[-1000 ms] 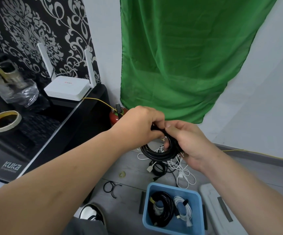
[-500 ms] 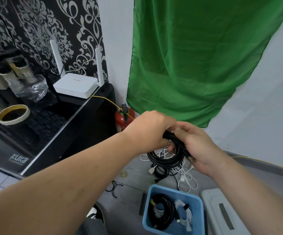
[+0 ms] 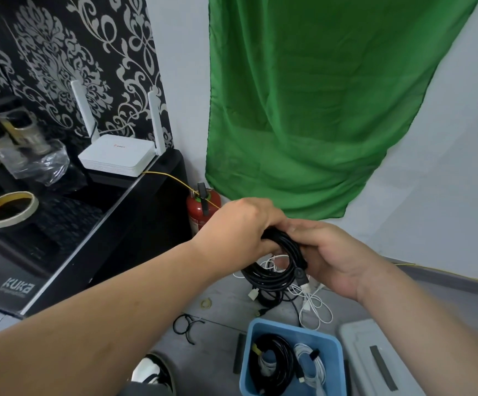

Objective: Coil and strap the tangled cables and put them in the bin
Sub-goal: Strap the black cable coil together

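Your left hand (image 3: 240,227) and right hand (image 3: 332,258) curl fingers tight around the top of a black cable coil (image 3: 272,278), centre frame. It looks light but springy; grip all loops together. The blue bin (image 3: 335,367) sits at six o'clock.

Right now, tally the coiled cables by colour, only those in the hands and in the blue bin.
Black: 2, the held coil gripped by the left hand and right hand, and the black coil in the bin.
White: 2, the white coil at the bin's right, and a pale bundle partly hidden inside the black coil.
Total: 4.
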Demonstrator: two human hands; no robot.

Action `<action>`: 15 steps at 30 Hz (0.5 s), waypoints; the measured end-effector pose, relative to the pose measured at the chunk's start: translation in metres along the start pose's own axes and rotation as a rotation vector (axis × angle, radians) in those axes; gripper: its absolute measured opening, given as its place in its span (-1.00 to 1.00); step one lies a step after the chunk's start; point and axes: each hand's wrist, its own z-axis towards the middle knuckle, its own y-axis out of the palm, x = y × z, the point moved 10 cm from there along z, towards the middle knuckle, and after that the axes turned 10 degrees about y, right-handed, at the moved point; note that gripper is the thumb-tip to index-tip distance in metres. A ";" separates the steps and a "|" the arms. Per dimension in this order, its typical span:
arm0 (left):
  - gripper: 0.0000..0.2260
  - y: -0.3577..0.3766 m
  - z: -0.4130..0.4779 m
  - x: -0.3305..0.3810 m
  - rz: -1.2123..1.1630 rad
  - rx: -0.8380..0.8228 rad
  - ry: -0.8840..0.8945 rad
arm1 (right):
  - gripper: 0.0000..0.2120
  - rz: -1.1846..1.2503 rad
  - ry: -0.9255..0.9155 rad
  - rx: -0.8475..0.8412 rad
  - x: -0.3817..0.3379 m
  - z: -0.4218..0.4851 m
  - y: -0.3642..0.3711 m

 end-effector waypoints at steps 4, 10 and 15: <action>-0.76 -0.002 -0.002 -0.002 -0.043 0.028 -0.045 | -0.68 0.058 0.010 -0.031 0.003 0.001 0.006; -0.43 -0.007 -0.010 -0.020 -0.099 0.095 -0.265 | -0.80 -0.029 -0.157 0.192 -0.011 -0.006 -0.007; -0.57 -0.009 -0.004 -0.011 -0.021 0.061 -0.203 | -0.72 -0.047 -0.181 0.179 -0.021 -0.017 -0.003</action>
